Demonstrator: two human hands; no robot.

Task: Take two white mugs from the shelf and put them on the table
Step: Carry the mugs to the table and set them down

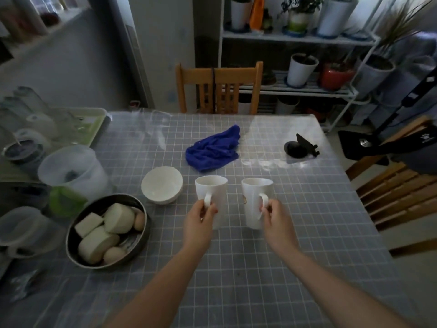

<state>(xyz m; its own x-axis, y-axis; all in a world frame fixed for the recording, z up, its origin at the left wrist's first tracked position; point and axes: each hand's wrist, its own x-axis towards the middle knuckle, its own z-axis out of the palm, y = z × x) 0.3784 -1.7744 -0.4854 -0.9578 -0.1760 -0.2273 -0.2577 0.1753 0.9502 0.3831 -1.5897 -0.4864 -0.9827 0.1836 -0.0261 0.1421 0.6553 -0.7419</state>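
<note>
- While most of the frame is filled by the table (236, 268) with its grey grid cloth, the white plant shelf (295, 37) is seen up in the upper right, pots lined up on it.
- Two wooden chairs are parked around it: one chair (218, 91) at the far edge, top centre, and a second chair (397, 197) at the right edge.
- Lower left, a dark round pan (107, 230) is loaded with pale buns and a couple of eggs.
- A crumpled blue cloth (212, 149) is dropped just above the middle of the frame, with a small black object (300, 147) well to its right.
- A white bowl (162, 184) is sat just left of the mugs.
- Dead centre, the left mug (214, 192) is pinched by its handle in the left hand (201, 221), fingers closed around the loop.
- Just beside it on the right, the right mug (253, 200) is held the same way by the right hand (276, 221), fingers closed on its handle.
- Both mugs are kept upright, close together but apart; whether their bases are touching the cloth can't be told.
</note>
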